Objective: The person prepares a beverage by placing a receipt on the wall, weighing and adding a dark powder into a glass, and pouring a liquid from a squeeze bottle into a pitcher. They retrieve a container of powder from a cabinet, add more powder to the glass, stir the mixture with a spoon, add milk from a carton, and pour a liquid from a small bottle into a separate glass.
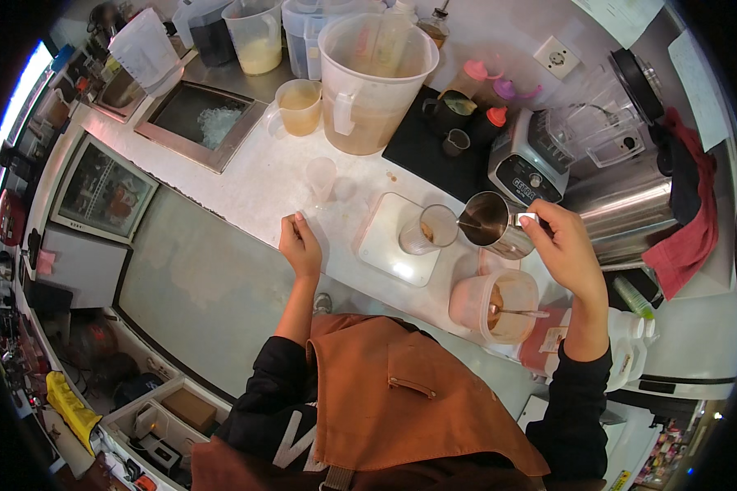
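Note:
My right hand (559,242) grips the handle of a stainless steel frothing pitcher (494,221), whose spout points at the rim of a ribbed clear glass (414,233). That glass stands on a white kitchen scale (384,227), with some brown matter low inside it. No stream between pitcher and glass can be made out. At the counter's front edge, my left hand (301,245) has its fingers curled in and shows nothing in its grasp. Nearer my body, a translucent tub (470,304) holds brown powder and a metal spoon (516,312).
Behind the scale stand a small clear measuring cup (321,175), a beige-filled jug (301,113) and a large plastic pitcher (359,116). Squeeze bottles (491,126) share a black mat (417,147) beside a blender (528,166). An ice well (221,126) opens at the left.

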Demonstrator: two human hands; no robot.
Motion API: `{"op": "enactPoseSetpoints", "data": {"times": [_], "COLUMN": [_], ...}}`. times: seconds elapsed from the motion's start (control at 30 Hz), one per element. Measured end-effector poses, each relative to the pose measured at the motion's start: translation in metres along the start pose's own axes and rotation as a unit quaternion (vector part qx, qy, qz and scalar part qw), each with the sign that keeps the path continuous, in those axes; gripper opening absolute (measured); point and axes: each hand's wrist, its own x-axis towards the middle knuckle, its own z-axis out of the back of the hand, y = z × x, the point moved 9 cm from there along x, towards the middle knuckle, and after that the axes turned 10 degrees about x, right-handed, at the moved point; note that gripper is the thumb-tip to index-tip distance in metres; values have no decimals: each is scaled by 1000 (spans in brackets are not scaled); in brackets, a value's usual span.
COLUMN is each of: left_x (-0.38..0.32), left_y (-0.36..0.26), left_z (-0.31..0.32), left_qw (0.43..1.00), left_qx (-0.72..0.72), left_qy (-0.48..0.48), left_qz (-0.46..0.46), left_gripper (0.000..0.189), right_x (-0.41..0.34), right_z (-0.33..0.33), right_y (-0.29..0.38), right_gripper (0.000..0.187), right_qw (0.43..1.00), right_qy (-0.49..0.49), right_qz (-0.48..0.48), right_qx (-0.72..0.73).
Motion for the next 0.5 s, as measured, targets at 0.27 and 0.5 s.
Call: {"op": "enactPoseSetpoints", "data": {"times": [0.27,0.5], "left_x": [0,-1], "left_y": [0,3], "left_z": [1,-2], "left_qw": [1000,1000], "left_qx": [2,18], "left_qy": [-2,3], "left_qz": [-5,-6], "left_gripper": [30,26], "right_x": [1,-7], "right_z": [-5,0], "right_y": [1,-1], "right_gripper": [23,22], "right_qw": [999,1000], "right_qy": [16,-18], "right_qz": [21,16], "right_qx": [-34,2]}}
